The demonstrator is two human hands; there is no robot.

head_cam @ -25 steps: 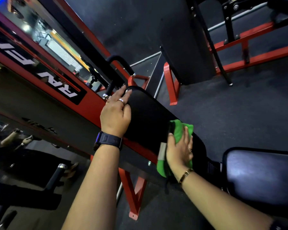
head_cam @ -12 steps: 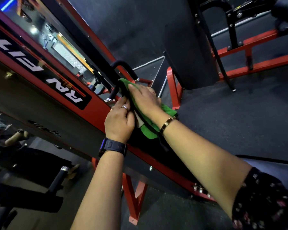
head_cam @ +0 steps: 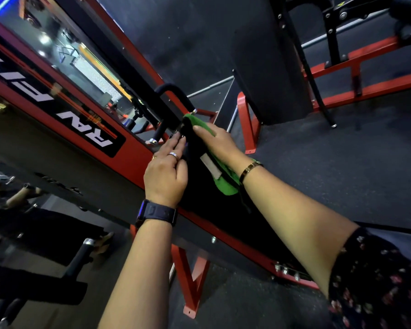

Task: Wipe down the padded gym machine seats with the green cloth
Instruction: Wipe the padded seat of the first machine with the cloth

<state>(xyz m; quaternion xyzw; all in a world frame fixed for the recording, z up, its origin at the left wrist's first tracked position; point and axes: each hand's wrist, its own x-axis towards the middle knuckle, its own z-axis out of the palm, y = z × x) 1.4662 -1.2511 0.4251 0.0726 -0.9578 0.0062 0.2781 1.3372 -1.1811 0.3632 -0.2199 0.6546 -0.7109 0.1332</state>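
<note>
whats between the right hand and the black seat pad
The green cloth, flat under the right hand on the black seat pad, seen in the head view.

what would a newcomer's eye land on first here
The green cloth stands out most, pressed under the right hand at the far end of the black pad in mid-frame. The left hand, with a dark watch on its wrist, rests on the pad's left edge. Beside them a red frame with white lettering runs diagonally across the left.
</note>
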